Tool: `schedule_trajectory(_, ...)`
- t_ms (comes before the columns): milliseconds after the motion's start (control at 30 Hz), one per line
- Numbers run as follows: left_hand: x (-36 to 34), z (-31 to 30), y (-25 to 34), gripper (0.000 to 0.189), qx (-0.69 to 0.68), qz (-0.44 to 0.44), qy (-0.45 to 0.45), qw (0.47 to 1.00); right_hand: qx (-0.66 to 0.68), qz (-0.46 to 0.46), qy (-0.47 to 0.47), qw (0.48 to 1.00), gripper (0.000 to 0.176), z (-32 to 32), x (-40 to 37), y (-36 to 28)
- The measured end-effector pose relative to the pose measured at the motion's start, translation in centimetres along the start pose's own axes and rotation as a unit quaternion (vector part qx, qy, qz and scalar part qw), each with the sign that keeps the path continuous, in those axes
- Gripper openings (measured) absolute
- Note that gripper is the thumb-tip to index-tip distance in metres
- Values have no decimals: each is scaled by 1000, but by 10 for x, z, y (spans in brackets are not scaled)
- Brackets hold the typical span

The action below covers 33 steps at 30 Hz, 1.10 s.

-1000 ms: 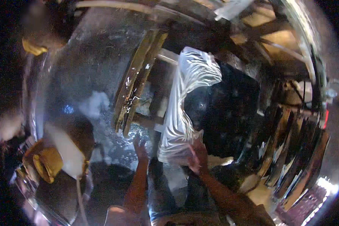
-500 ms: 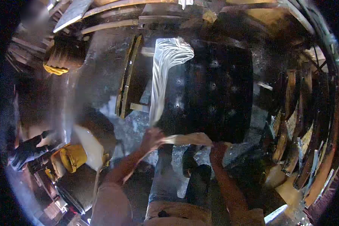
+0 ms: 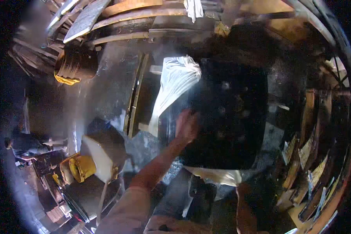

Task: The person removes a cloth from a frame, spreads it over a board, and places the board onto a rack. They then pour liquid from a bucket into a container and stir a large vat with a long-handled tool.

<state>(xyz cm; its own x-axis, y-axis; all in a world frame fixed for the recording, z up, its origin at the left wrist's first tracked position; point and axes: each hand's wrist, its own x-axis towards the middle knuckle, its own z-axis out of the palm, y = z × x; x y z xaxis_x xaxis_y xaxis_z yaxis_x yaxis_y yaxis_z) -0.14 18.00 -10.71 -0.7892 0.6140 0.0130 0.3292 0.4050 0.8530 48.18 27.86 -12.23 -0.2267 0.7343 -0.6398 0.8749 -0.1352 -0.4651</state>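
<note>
A dark padded panel [image 3: 232, 124] with small pale spots lies in the middle. White cloth [image 3: 175, 80] drapes its left side, gathered at the far corner and narrowing toward me. Over the panel's left part is my left hand [image 3: 188, 126], its fingers curled in; it is slightly blurred, and what it holds, if anything, is hidden. Along the near edge runs a pale strip of cloth [image 3: 218, 176]. My right hand [image 3: 243, 189] is closed on the strip's right end, its fingers mostly in shadow.
Long boards [image 3: 135, 97] lie left of the panel. A yellow bucket [image 3: 82, 168] stands at lower left, with a person [image 3: 25, 145] beyond it. A brown container [image 3: 76, 64] is at upper left. Wood scraps [image 3: 310, 144] line the right; planks [image 3: 140, 15] cross the far side.
My left hand has left the near strip and moved up and right over the panel. My right hand is lower in view. The near strip hangs looser, and the white cloth has spread wider.
</note>
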Motion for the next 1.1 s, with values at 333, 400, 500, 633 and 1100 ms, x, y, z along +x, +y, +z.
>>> schedule_trajectory(333, 274, -59, -43, 57, 72, -102, 62, 990, 189, 57, 96, 976, 34, -91, 103, -67)
schedule_trajectory(400, 255, -85, -46, 56, -17, -151, 12, 988, 223, 37, 74, 971, 36, -88, 129, -97)
schedule_trajectory(500, 174, -92, -50, 56, -88, -190, -22, 978, 261, 18, 28, 965, 38, -76, 164, -137)
schedule_trajectory(633, 75, -89, -60, 61, -126, -307, -42, 942, 272, 10, -26, 962, 41, -70, 195, -174)
schedule_trajectory(1100, 85, -108, 8, 75, 12, -534, -70, 842, 278, 16, -80, 957, 52, -95, 184, -211)
